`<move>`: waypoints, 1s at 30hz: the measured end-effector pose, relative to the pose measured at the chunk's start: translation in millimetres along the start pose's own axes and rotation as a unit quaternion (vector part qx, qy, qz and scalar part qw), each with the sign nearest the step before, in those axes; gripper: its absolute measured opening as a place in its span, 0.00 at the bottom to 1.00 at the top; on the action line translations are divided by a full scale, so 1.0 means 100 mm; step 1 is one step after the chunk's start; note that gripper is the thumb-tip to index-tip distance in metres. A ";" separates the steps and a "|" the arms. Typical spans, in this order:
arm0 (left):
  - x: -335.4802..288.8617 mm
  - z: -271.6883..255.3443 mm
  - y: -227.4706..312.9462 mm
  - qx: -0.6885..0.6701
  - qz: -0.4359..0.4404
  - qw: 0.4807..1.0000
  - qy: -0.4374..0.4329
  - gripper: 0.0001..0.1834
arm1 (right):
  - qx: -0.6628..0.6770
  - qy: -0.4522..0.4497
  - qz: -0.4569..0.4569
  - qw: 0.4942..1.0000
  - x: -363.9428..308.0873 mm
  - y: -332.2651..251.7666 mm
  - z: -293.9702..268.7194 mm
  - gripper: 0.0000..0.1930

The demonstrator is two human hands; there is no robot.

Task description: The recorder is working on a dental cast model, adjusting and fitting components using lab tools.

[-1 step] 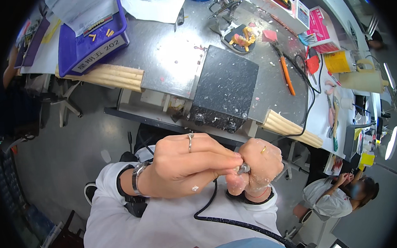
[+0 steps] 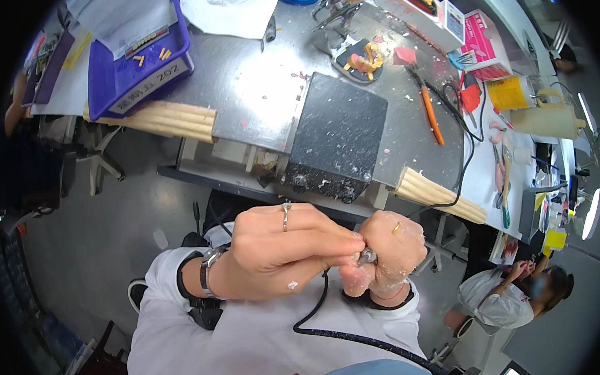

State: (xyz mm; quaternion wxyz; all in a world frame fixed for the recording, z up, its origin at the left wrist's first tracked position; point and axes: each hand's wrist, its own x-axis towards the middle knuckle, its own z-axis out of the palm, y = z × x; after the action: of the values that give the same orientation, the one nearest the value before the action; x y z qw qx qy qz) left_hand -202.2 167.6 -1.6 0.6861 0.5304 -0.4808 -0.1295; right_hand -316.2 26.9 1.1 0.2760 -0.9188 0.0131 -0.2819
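My left hand [image 2: 283,253], with a ring and a wristwatch, comes in from the left over my lap. Its thumb and fingertips are pinched together against my right hand; what they hold is too small and hidden to make out. My right hand [image 2: 393,247] is curled into a fist, with pale dust on its skin. Out of it, beside the left fingertips, pokes the grey metal tip of a handpiece [image 2: 367,256]; the rest of this tool is hidden in the fist. A black cord [image 2: 348,333] runs from behind the hands to the lower right.
Ahead is a metal bench with a dusty black box [image 2: 341,127] at its edge. On it lie an orange-handled tool [image 2: 432,116], a pink-and-yellow model [image 2: 367,62] and a purple tray [image 2: 142,87]. Right, a person in white [image 2: 499,299] sits.
The view has shifted very slightly. Both hands keep the same grip, pressed together, almost unmoved.
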 end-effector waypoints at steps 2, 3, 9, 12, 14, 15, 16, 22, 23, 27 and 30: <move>0.04 -0.02 0.05 -0.019 -0.035 0.999 -0.001 0.10 | 0.023 0.008 0.011 1.000 0.02 0.03 -0.06 0.27; 0.05 -0.04 0.08 -0.028 -0.054 0.998 -0.002 0.09 | 0.036 0.011 0.016 0.999 0.04 0.05 -0.10 0.28; 0.16 -0.24 0.00 -0.148 -0.142 0.978 0.023 0.08 | -0.177 0.037 0.163 0.970 0.71 0.72 -0.45 0.19; 0.32 -0.30 0.00 -0.161 -0.177 0.971 0.001 0.09 | -0.211 -0.003 0.213 0.954 1.04 1.35 -0.49 0.17; 0.43 -0.33 -0.01 -0.167 -0.202 0.965 -0.014 0.10 | -0.202 -0.013 0.194 0.960 1.08 1.77 -0.45 0.17; 0.48 -0.35 0.00 -0.172 -0.218 0.961 -0.017 0.10 | -0.194 -0.020 0.182 0.964 1.09 1.92 -0.42 0.17; 0.52 -0.37 -0.01 -0.178 -0.233 0.956 -0.020 0.11 | -0.219 -0.010 0.133 0.967 1.08 2.00 -0.41 0.16; 0.75 -0.54 -0.05 -0.187 -0.283 0.940 -0.026 0.12 | -0.091 0.086 0.120 0.985 1.20 1.10 -0.41 0.06; 0.77 -0.56 -0.07 -0.185 -0.282 0.941 -0.028 0.12 | -0.025 0.093 0.141 0.985 1.19 0.89 -0.38 0.03; 0.93 -0.57 -0.12 -0.202 -0.285 0.934 -0.074 0.14 | 0.067 0.012 0.043 0.997 1.10 0.44 -0.44 0.03; 1.01 -0.54 -0.17 -0.206 -0.299 0.927 -0.094 0.14 | 0.129 0.048 0.024 0.990 1.16 0.29 -0.31 0.08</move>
State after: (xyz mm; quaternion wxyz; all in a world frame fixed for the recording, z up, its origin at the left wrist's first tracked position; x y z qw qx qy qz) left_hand -102.6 124.5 38.3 0.6614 0.4821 -0.3250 -0.4739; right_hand -230.8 -33.4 66.8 0.3977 -0.8605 0.0117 -0.3180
